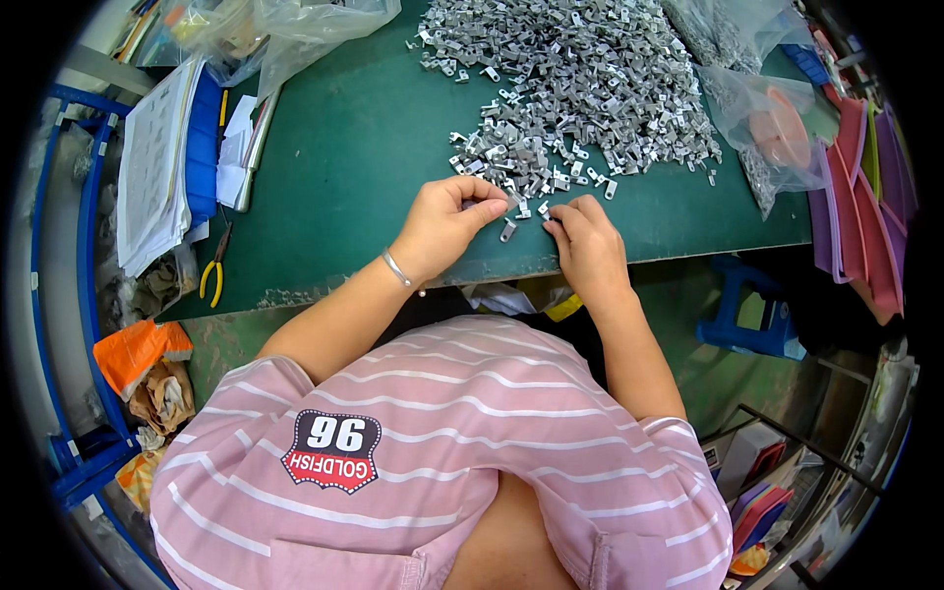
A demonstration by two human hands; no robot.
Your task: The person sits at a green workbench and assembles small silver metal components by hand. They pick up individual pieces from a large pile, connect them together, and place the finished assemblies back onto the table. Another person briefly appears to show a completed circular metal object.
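A large heap of small silvery metal brackets (600,79), each a bent tab with a hole, covers the far middle of the table. At the heap's near edge my left hand (444,222) is closed in a pinch, thumb against index finger. What sits at its fingertips is too small to make out among the parts behind. Opposite it, my right hand (592,246) pinches a small metal bracket (544,209) between thumb and index finger. One loose bracket (507,231) lies on the green table between the hands.
On the left are pliers (212,270) with yellow handles, a stack of papers (157,167) and a blue rack (87,275). Clear plastic bags (762,128) of parts and pink and purple foam sheets (860,192) stand right. A blue stool (752,315) is under the table's right side.
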